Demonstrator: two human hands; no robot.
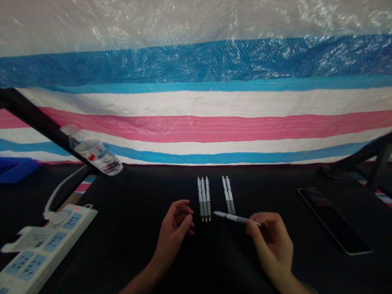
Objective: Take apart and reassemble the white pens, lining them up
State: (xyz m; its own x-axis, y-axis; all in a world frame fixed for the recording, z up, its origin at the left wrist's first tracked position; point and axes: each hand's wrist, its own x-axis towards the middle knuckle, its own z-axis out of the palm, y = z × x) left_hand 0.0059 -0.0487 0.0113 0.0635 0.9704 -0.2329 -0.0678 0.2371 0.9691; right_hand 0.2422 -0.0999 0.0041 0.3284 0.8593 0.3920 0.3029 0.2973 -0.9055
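My right hand (272, 241) pinches a white and grey pen (232, 217) by its grey end, between thumb and fingers. The pen points left, slanting across just below a pair of similar pens (228, 194) lying side by side on the black table. Left of that pair lies a row of three pens (204, 200), with their tips toward me. Close to the row's lower left side is my left hand (174, 228), loosely curled, with its thumb apart from the fingers and nothing visible in it.
A dark phone (333, 220) lies at the right of the table (147, 192). To the left are a white power strip (45, 249) with a plugged-in cable, a tilted clear bottle (99, 157) by a black bar and a blue tray (18, 169). Striped sheeting (196, 126) hangs behind.
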